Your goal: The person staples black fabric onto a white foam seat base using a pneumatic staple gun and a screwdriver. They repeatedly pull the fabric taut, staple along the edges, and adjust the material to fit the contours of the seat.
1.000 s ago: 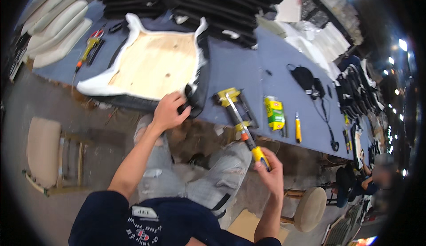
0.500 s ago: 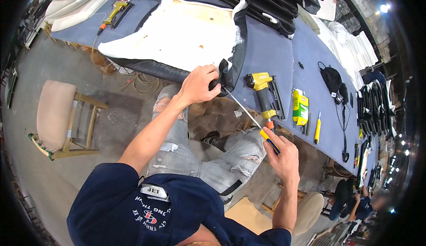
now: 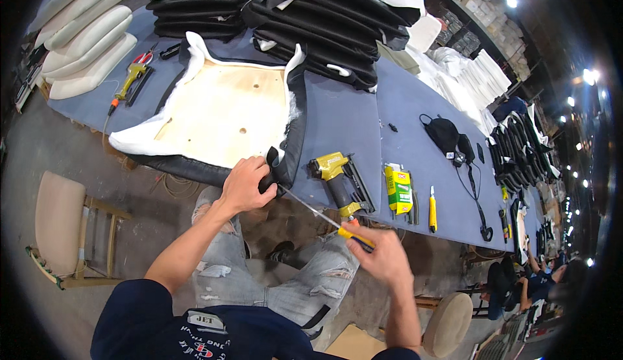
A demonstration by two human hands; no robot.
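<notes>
An upside-down padded seat with a bare plywood base (image 3: 224, 123), white wadding and a black cover (image 3: 297, 146) lies at the table's near edge. At its near right corner my left hand (image 3: 245, 185) is closed on a fold of the black cover. My right hand (image 3: 386, 259) grips the yellow and dark handle of a screwdriver (image 3: 311, 209). The long metal shaft slants up left to that corner; its tip is hidden by the cover and my left fingers. A yellow and black staple gun (image 3: 339, 188) lies right of the seat.
On the blue table (image 3: 337, 120) are a green and yellow box (image 3: 398, 190), a yellow utility knife (image 3: 432, 212), another staple gun (image 3: 134, 80) and stacked black seats (image 3: 318, 32). A beige chair (image 3: 60, 224) stands left, a round stool (image 3: 449, 324) right. Other people work at the far right.
The whole view has shifted, so the table sits lower and further left, showing more stacked seats behind. Both hands keep their holds, and the screwdriver still points at the seat's corner.
</notes>
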